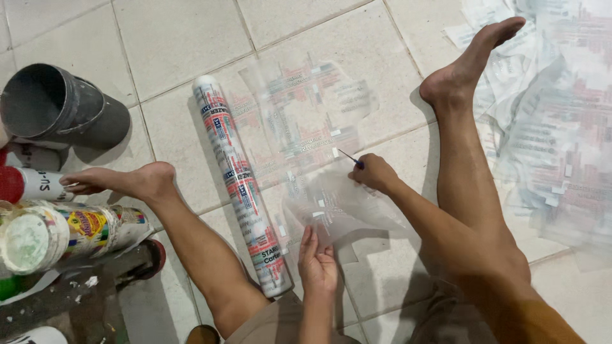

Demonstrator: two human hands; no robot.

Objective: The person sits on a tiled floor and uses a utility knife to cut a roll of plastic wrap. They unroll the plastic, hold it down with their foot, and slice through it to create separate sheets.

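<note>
I sit on a tiled floor with my legs spread. A roll of clear printed plastic film [239, 185] lies between my legs, with a sheet of film [299, 121] unrolled from it to the right. My left hand [317, 262] holds the near edge of a curled piece of film [338, 207]. At the sheet's right side, my right hand [375, 172] grips a thin blue-handled blade [350, 157], its tip touching the film.
A grey plastic pipe piece [54, 105] lies at the far left, above a red-capped can [29, 185] and a colourful tin [60, 232]. Several cut printed film sheets [554, 127] pile up at the right, beyond my right leg.
</note>
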